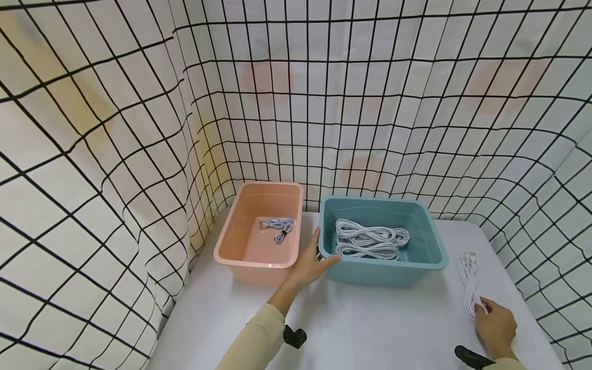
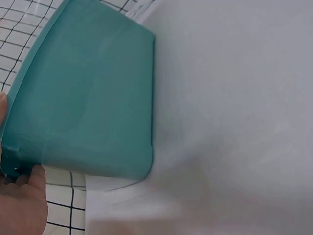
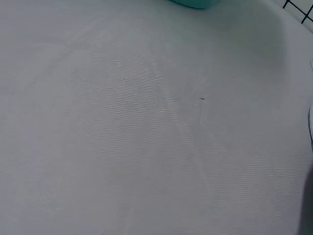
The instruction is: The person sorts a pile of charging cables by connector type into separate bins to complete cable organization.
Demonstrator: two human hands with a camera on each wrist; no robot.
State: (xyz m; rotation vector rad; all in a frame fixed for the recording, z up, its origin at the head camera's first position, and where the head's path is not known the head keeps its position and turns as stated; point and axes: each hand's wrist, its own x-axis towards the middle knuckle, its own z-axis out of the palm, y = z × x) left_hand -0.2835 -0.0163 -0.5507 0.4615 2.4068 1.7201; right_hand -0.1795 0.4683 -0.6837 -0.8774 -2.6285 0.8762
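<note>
A teal plastic bin (image 1: 384, 272) holds several bundles of white cable (image 1: 370, 239). At its near left corner my left hand (image 1: 309, 264) grips the rim, thumb over the front edge and fingers along the left side; in the left wrist view the fingers (image 2: 36, 178) curl beneath the rim. Right of the bin, my right hand (image 1: 497, 324) pinches the near end of a long bundle of white cable (image 1: 469, 282), whose connector end points away from me. The right wrist view shows mostly tabletop, with that hand out of sight.
A peach bin (image 1: 263, 272) stands left of the teal one, with a few small grey cable bundles (image 1: 282, 226) inside. Both bins stand on a white-covered table (image 1: 370, 329). Black wire grid (image 1: 370, 92) encloses the back and both sides.
</note>
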